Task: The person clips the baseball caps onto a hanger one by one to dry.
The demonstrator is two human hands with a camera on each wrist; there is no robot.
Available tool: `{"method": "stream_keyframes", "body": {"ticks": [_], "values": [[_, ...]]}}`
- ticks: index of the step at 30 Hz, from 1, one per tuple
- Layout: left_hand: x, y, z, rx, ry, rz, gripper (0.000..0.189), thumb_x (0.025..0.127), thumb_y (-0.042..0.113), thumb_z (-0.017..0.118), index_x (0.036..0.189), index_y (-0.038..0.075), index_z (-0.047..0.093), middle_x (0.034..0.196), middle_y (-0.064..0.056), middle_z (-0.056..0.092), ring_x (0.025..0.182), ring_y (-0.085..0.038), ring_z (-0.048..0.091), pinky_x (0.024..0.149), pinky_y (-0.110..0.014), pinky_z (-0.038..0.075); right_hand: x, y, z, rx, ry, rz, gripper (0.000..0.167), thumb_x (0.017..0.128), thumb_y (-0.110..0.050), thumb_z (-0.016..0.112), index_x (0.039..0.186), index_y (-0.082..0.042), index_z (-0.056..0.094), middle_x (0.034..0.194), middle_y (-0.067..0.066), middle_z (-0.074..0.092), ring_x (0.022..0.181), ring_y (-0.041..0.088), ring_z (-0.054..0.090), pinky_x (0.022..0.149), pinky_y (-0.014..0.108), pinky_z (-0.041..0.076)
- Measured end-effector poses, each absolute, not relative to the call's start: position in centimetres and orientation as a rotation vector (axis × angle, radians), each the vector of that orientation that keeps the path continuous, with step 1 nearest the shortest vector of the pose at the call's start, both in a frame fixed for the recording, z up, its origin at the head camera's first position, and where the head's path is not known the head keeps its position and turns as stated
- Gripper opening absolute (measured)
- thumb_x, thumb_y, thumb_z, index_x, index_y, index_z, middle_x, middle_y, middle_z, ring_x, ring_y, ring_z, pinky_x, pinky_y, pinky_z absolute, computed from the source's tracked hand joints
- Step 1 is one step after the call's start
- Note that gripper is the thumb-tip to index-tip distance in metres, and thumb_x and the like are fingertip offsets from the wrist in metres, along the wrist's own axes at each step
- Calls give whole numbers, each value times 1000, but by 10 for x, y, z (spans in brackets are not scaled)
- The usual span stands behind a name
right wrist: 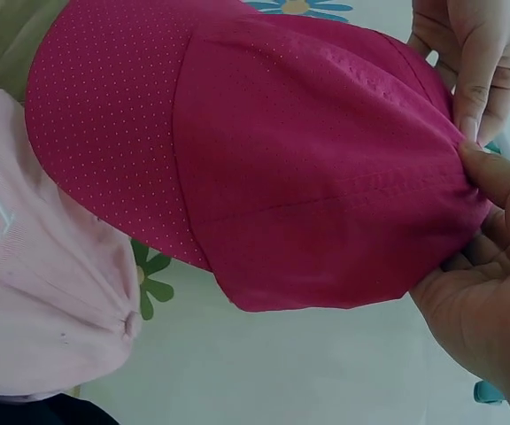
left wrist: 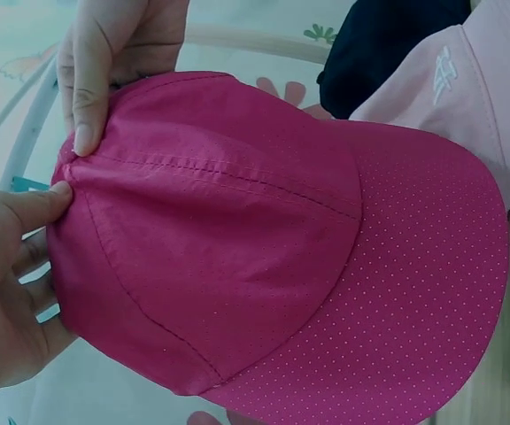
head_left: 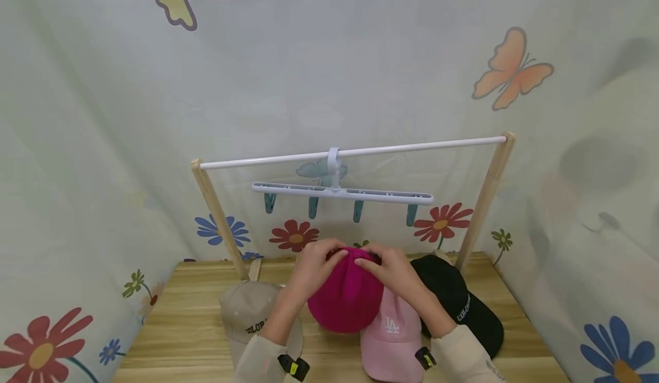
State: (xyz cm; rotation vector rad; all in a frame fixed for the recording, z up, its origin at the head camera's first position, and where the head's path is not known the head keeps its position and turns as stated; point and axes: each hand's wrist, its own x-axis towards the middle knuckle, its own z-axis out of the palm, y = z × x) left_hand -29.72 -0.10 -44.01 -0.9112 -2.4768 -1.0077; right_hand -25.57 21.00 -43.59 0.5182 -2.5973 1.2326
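A magenta cap (head_left: 346, 297) hangs by its crown between both hands, its dotted brim (left wrist: 432, 266) pointing down and toward the person. My left hand (head_left: 315, 271) pinches the crown's top from the left, thumb on the near side and fingers behind. From the right, my right hand (head_left: 393, 271) pinches the same gathered top, the two thumbs close together. Above and beyond the cap, a white hanger (head_left: 342, 193) with several teal clips (head_left: 357, 211) hangs from a white rod (head_left: 417, 148).
Wooden posts (head_left: 484, 200) carry the rod above a wood-grain table (head_left: 170, 326). A beige cap (head_left: 252, 308) lies at the left, a pink cap (head_left: 393, 337) right of the magenta one, and a black cap (head_left: 448, 286) farther right. A flowered curtain (head_left: 360, 86) stands behind.
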Motion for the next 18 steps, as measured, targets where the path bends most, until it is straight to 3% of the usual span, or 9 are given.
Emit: {"method": "stream_keyframes", "body": {"ticks": [10,18], "values": [[-299,5,-426,-936,-2414,-990,14,99,22,67,108,16,76,102,2,75,93,-12,69,81,-29,58,-256,214,-423,506,-2574,1256,20,95,-21,73,112,-10,73,95,1,73,76,12,64,69,26,58],[-299,8,-422,-927,-2410,-1009,13,99,21,68,107,15,76,101,2,75,93,-12,69,80,-29,58,-259,217,-419,546,-2554,1215,13,95,-21,73,105,-12,73,87,-2,71,71,10,61,65,24,56]]}}
